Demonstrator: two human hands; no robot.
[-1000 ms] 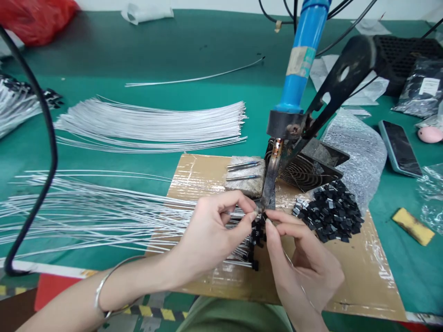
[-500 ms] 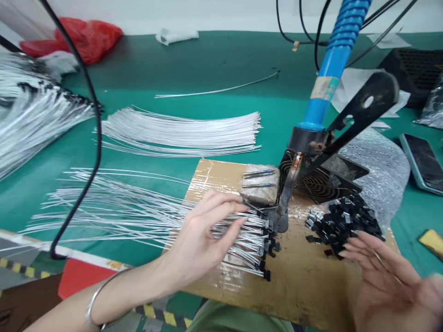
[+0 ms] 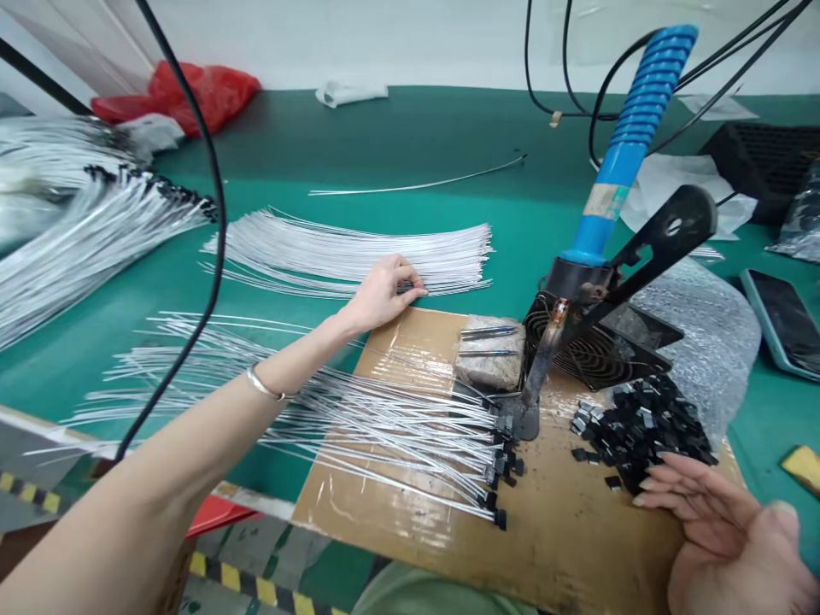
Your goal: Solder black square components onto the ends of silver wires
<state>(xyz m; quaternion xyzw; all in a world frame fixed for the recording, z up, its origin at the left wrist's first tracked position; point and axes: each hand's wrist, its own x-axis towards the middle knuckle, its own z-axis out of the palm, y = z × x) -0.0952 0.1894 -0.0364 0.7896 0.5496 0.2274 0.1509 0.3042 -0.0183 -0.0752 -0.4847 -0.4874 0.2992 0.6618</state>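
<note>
- The left hand (image 3: 379,295) is touching the thin white wire bundle (image 3: 346,252) on the green table (image 3: 410,132); whether it is pinching any, I cannot tell.
- The right hand (image 3: 736,534) is opening loosely beside the small black pieces (image 3: 666,423).

Glossy brown cardboard (image 3: 564,547); ribbed blue plastic handle (image 3: 653,81); crinkled red plastic bag (image 3: 205,94).

No text, brand or number can be read: the label (image 3: 606,202) on the blue handle (image 3: 648,102), toward the worktop's (image 3: 410,137) far edge, is too blurred.
</note>
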